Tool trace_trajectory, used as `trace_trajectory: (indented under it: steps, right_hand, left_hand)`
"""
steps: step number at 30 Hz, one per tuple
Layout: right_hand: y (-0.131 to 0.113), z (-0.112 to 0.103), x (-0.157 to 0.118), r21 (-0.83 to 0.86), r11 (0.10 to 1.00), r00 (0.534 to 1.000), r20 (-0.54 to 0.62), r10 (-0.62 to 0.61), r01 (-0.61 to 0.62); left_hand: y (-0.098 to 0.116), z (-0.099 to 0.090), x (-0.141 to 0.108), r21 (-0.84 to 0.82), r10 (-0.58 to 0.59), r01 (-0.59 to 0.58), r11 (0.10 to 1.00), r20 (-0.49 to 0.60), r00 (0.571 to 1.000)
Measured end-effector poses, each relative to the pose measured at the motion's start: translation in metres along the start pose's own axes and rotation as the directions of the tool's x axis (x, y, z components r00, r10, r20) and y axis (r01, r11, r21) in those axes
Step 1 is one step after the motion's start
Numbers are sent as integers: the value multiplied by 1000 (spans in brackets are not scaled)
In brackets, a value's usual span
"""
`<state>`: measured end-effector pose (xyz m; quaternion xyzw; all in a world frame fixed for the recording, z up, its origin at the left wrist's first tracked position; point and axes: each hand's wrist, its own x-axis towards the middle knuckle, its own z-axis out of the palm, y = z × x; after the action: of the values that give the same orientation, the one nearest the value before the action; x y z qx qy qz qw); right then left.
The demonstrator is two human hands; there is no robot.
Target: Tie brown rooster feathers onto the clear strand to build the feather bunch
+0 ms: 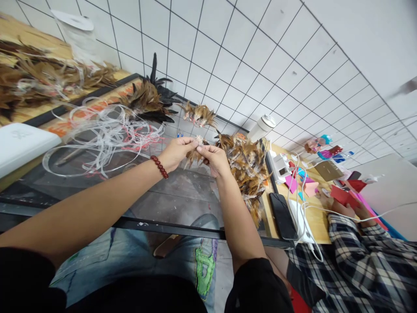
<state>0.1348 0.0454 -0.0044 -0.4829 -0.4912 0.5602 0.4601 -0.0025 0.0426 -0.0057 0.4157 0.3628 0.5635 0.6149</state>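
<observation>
Over the glass tabletop [182,191], my two hands meet at a small brown feather bunch [193,157] with a pale, fluffy base. My left hand [178,151], below a dark red bead bracelet, pinches that base between thumb and finger. From the other side my right hand [215,160] is closed on it too, its fingers curled. Just right of my right hand lies a large pile of brown feather bunches [249,163]. Beyond my hands sits a smaller feather cluster [199,115]. A tangle of clear and pink plastic strips [110,134] spreads to the left.
Black feathers [159,98] and more brown feathers [48,78] lie at the far left, near a white box [24,145]. A white bottle [261,126] stands at the back. On the right are a phone [282,216], a power strip [300,221] and a person in plaid handling red paper.
</observation>
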Motion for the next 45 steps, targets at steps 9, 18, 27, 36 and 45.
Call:
trace_trajectory:
  steps: [9,18,27,36,45]
  right_hand:
    - [2,-5,4,-38,995,995,45,-86,87]
    - [-3,-9,-2,29,970,949,203,-241,240]
    - [0,-4,-2,64,973,975,19,-222,220]
    - [14,-15,12,-430,879,929,-195,-315,208]
    - [26,-13,9,-902,426,911,-111,-397,76]
  left_hand:
    - [-1,-4,4,-19,11,-11,1000,-3,1000]
    - [5,-5,-3,106,-122,93,990,307,944]
    - [8,0,-6,24,-248,255,967,337,908]
    - [10,-9,8,-164,-101,72,984,-176,979]
    - [11,-1,6,-215,-54,-7,977,-274,960]
